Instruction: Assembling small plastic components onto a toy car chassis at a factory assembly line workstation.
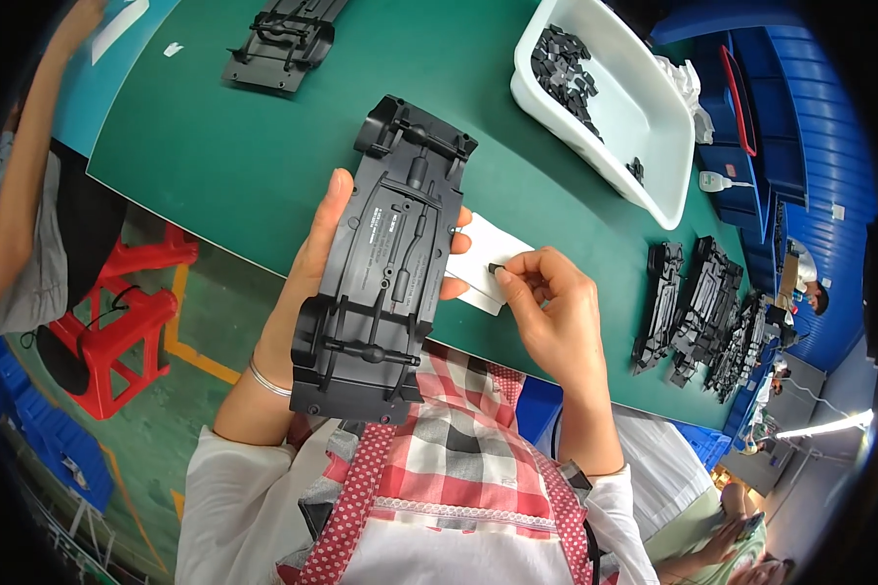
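My left hand is wrapped round a black plastic toy car chassis, held tilted with its moulded underside facing up. The thumb shows along its left edge and fingertips along its right; the palm is hidden beneath. Just right of the chassis, my right hand pinches a small black plastic piece between thumb and fingertips. Chassis and piece are apart. Below that piece, a white card or pad lies on the green table.
A white tub with many small black pieces stands at the back right. Another chassis lies at the back left; several more line the right side. A co-worker's arm reaches in at left, near a red stool.
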### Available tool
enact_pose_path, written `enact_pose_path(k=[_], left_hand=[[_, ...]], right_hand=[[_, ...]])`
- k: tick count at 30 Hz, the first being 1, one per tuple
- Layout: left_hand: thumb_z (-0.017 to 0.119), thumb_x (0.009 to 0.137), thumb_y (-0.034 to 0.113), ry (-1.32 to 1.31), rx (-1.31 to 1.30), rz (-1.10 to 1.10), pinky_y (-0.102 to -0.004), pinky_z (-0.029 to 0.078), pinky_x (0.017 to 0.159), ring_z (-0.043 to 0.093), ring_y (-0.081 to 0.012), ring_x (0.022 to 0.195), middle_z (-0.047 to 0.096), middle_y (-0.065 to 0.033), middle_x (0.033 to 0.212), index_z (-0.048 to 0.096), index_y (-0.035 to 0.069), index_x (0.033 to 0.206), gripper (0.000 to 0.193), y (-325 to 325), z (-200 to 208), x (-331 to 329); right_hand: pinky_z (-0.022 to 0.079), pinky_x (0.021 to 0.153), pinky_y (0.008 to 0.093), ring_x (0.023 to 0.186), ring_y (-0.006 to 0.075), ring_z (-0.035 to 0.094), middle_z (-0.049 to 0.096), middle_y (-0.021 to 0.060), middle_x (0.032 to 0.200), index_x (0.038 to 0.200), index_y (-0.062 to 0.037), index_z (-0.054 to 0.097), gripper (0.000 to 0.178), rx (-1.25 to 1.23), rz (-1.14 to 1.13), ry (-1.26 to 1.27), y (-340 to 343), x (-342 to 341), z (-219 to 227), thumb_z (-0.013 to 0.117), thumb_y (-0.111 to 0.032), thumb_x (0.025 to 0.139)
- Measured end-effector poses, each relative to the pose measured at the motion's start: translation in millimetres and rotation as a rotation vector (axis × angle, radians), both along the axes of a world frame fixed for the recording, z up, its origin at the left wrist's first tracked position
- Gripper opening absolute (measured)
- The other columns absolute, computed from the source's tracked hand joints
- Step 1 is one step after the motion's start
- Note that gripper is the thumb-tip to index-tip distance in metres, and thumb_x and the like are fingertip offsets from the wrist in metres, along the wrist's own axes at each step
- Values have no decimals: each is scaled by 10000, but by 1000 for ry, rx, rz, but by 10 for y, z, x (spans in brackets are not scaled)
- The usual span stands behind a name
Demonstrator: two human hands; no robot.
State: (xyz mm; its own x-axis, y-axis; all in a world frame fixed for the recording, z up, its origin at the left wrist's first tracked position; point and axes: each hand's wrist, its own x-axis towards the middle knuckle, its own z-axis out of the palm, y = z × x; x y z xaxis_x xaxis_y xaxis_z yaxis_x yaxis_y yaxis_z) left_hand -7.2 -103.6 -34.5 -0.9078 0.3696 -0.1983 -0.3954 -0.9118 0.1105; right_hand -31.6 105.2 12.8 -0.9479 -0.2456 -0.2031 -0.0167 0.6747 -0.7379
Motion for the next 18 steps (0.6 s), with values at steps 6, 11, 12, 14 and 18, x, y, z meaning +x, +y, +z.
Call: enact_pose_path(k=[6,11,12,14,18], left_hand=[[295,975,575,-23,96,-12,-398,596,818,601,-250,1087,561,-183,1196,444,-39,1315,718,-1,6,10],[318,968,579,-29,118,-14,-408,593,826,604,-253,1084,568,-188,1184,448,-35,1313,716,6,-9,9],[318,968,579,-30,118,-12,-408,593,826,604,-253,1084,568,-188,1184,448,-35,1313,716,9,-3,10],[328,966,579,-18,95,7,-403,596,821,617,-250,1059,581,-181,1162,459,-33,1302,710,14,15,10],[338,962,583,-42,65,10,-403,598,814,626,-243,1037,591,-176,1140,471,-33,1287,709,2,28,4]], right_hand=[[441,538,278,586,152,551,606,99,737,808,46,594,101,118,68,-33,-54,-51,97,653,-32,832],[466,554,237,601,96,562,624,70,746,807,41,599,62,85,104,81,-88,-55,112,655,14,805],[487,573,237,620,101,585,632,72,758,809,44,605,58,53,74,68,-92,-52,121,658,27,792],[507,593,238,639,106,608,641,74,770,810,47,610,60,26,47,53,-97,-53,128,661,41,779],[516,606,232,641,107,617,645,71,781,808,52,626,60,-10,29,49,-95,-53,114,670,56,766]])
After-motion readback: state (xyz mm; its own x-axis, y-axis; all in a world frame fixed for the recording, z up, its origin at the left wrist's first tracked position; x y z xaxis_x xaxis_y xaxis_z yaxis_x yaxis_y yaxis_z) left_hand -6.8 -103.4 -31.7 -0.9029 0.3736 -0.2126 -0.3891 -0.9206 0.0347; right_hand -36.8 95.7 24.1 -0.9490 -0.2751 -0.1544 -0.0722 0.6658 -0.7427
